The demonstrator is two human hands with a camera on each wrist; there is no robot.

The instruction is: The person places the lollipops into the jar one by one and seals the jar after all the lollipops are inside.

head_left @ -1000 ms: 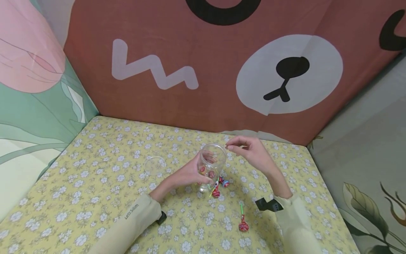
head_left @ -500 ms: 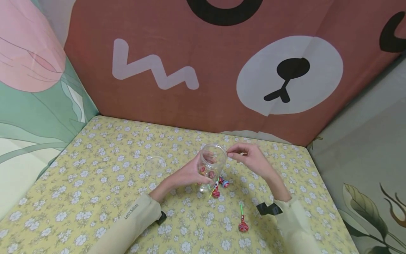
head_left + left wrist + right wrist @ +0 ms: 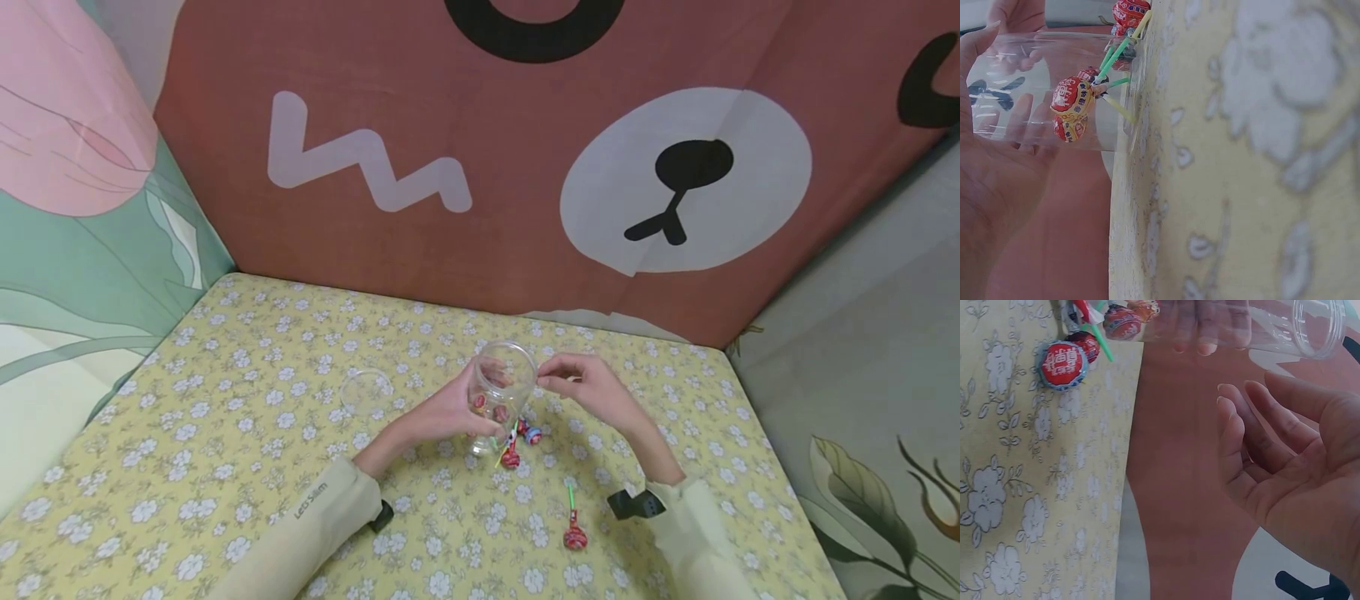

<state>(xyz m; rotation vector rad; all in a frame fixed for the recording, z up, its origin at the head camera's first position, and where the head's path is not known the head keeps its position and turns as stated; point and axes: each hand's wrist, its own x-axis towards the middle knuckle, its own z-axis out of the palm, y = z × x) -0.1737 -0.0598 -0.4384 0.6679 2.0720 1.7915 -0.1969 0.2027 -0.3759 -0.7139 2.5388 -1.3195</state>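
At six o'clock over a yellow floral-cloth bench (image 3: 262, 467), the left hand (image 3: 447, 410) grips an open, clear plastic jar (image 3: 504, 393) of red-wrapped lollipops (image 3: 1072, 100), probably best held steady, mouth up, while the empty, loosely curled right hand (image 3: 591, 387) sits just beside the jar's three o'clock.

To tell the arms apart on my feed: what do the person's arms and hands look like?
The left hand and right hand are ungloved. The left sleeve and right sleeve are pale cream; dark lettering runs along the left one. A black piece shows on the left sleeve, another on the right.
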